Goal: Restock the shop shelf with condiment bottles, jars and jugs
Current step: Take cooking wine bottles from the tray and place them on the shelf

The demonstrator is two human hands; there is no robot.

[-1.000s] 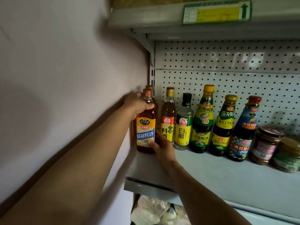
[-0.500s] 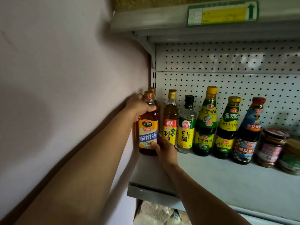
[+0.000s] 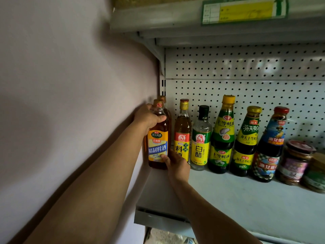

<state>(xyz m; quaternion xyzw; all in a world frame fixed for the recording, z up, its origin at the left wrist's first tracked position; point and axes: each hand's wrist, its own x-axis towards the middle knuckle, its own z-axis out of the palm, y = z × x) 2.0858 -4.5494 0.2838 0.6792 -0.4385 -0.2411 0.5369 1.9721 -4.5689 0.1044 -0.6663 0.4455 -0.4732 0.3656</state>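
While the left hand (image 3: 148, 118) is holding the cooking wine bottle (image 3: 157, 138) in a closed grip at its shoulder, the right hand (image 3: 175, 164) is pinching its base at the shelf's (image 3: 228, 199) far-left end. A hard push is likely tipping the twin bottle (image 3: 164, 103) behind or knocking the neighbouring bottle (image 3: 182, 131).
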